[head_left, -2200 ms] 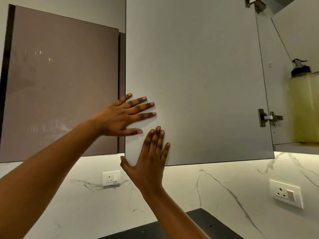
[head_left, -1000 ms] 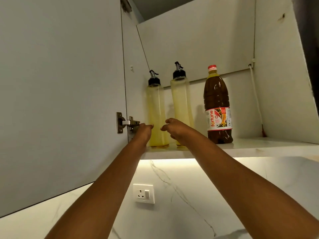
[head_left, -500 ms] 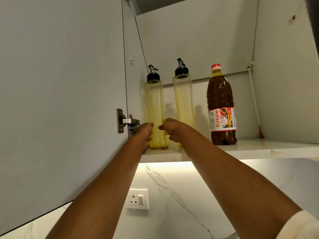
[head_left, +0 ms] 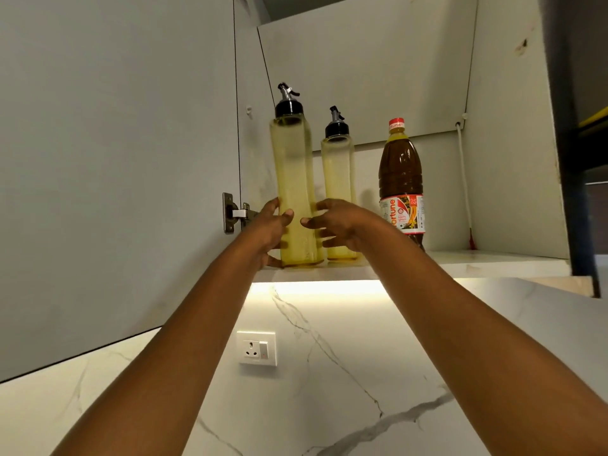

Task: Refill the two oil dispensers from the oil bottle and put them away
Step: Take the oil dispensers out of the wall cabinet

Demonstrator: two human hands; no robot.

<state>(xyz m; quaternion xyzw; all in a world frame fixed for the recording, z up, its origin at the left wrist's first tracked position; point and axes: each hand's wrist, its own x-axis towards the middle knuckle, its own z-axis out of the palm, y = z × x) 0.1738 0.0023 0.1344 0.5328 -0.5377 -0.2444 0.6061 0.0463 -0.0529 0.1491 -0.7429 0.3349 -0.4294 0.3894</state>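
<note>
Both forearms stretch up past the marble wall (head_left: 362, 373) and its white socket (head_left: 256, 348), beside the open cabinet door (head_left: 115, 159) on the left. The left hand (head_left: 268, 227) wraps the near dispenser (head_left: 292, 166) low down, thumb across the front, fingers curled round its left side. That dispenser sits at the shelf (head_left: 477, 261) edge, leaning slightly left. The right hand (head_left: 342, 222) is half-curled with fingers spread and its thumb tip at the dispenser's right edge. I cannot tell whether it grips. Just behind stands the second dispenser (head_left: 339, 172), upright, and the dark oil bottle (head_left: 399, 169) is to its right.
</note>
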